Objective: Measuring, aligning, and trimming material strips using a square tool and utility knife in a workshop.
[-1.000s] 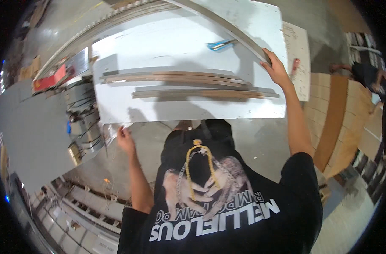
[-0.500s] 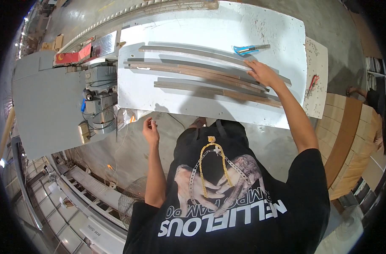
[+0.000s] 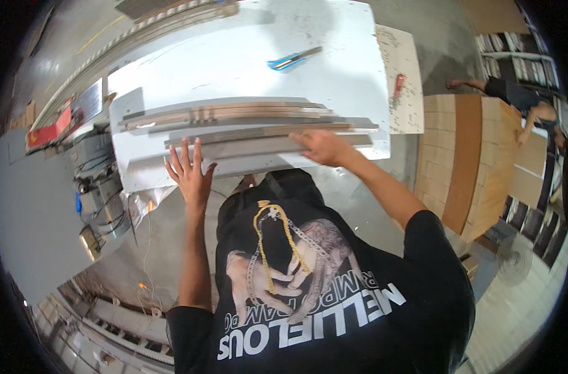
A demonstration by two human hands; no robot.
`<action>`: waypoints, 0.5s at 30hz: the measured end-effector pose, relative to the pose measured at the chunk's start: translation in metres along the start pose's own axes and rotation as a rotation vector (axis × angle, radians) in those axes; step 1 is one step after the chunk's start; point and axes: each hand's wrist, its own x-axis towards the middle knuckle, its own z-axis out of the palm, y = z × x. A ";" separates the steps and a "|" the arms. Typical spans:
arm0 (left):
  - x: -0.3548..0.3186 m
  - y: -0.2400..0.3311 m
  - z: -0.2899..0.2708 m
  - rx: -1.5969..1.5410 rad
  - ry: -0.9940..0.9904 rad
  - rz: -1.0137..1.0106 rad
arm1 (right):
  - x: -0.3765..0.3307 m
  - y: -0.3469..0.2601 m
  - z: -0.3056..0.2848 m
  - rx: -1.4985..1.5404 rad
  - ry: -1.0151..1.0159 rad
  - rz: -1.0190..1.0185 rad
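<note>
A workshop with a grey concrete floor point(image 3: 41, 206) spreads around a large white rectangular worktable point(image 3: 246, 62), seen from above. To the right of the table stands a tall stack of pale wooden boards point(image 3: 465, 162), with another person point(image 3: 521, 103) bending near its far end. On the left edge of the table sits a grey machine with trailing cables point(image 3: 100, 181).

Across the near part of the table lie several long thin strips of wood and grey material point(image 3: 234, 115), side by side and running left to right. The right hand point(image 3: 318, 146) rests palm-down on the nearest strips, fingers curled over them and pressing. The left hand point(image 3: 187, 171) is spread wide with its fingers apart, gripping nothing, its fingertips just over the table's near edge beside the left part of the strips.

Farther back on the table lies a blue-handled utility knife point(image 3: 293, 59). A speckled white sheet point(image 3: 399, 78) at the table's right end carries a small red tool point(image 3: 398, 84).
</note>
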 end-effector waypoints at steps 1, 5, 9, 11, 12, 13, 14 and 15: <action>0.003 -0.005 0.006 0.085 -0.099 0.079 | -0.003 -0.004 0.010 0.007 -0.019 -0.021; -0.006 -0.037 0.082 -0.065 -0.216 0.223 | -0.009 0.008 0.063 0.034 0.073 -0.006; 0.000 -0.022 0.090 -0.175 -0.227 0.226 | -0.012 0.013 0.093 -0.068 0.401 -0.018; 0.002 -0.016 0.093 -0.202 -0.223 0.263 | -0.016 0.013 0.096 -0.058 0.409 0.141; 0.004 -0.014 0.095 -0.224 -0.218 0.292 | -0.018 0.014 0.102 -0.009 0.458 0.192; 0.005 -0.011 0.097 -0.229 -0.220 0.301 | -0.020 0.016 0.107 -0.009 0.460 0.202; 0.005 -0.008 0.099 -0.232 -0.184 0.312 | -0.023 0.018 0.112 -0.016 0.514 0.246; 0.005 -0.008 0.101 -0.231 -0.148 0.318 | -0.022 0.016 0.110 -0.020 0.567 0.283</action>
